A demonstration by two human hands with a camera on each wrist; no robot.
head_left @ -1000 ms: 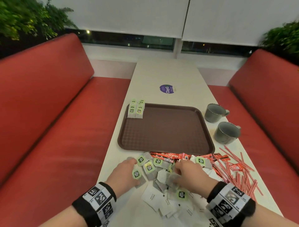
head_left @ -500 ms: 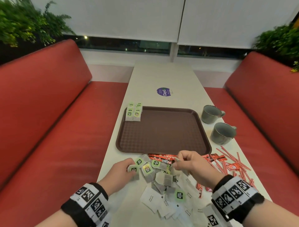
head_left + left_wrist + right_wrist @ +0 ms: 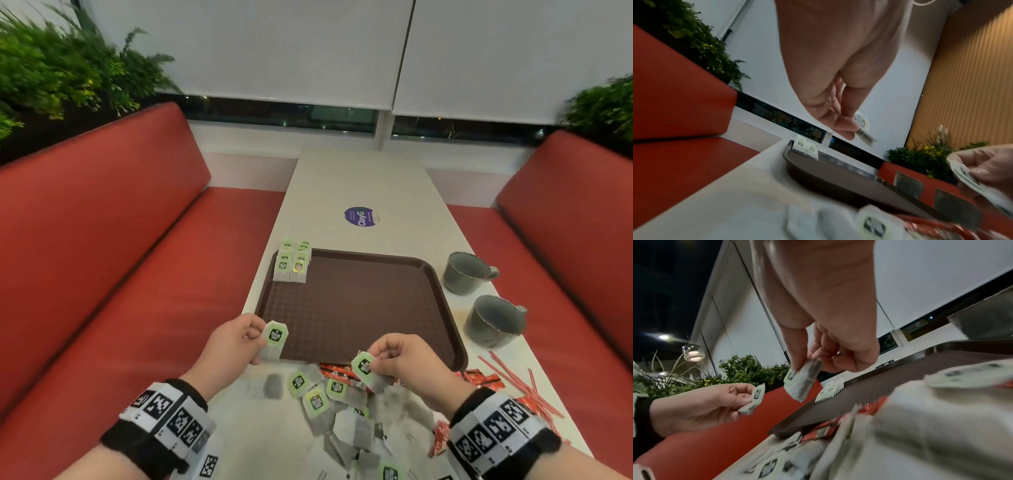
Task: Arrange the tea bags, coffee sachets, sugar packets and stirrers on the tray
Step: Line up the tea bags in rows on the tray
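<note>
A brown tray [image 3: 359, 308] lies mid-table with a small stack of green-labelled tea bags [image 3: 293, 263] in its far left corner. My left hand [image 3: 236, 342] pinches one tea bag [image 3: 274, 341] above the tray's near left corner. My right hand [image 3: 400, 359] pinches another tea bag [image 3: 364, 368] over the tray's near edge. In the right wrist view that bag [image 3: 801, 382] hangs from thumb and fingers. A loose heap of tea bags and white sugar packets [image 3: 342, 418] lies below both hands. Red coffee sachets [image 3: 342, 371] and red stirrers [image 3: 513, 383] lie to the right.
Two grey mugs [image 3: 466, 272] [image 3: 493, 320] stand right of the tray. A purple round sticker [image 3: 359, 216] is on the far table. Red bench seats [image 3: 102, 274] flank the narrow table on both sides.
Both hands have lifted out of the heap, each with a tea bag, and moved up toward the tray's near edge. The head view has tilted upward.
</note>
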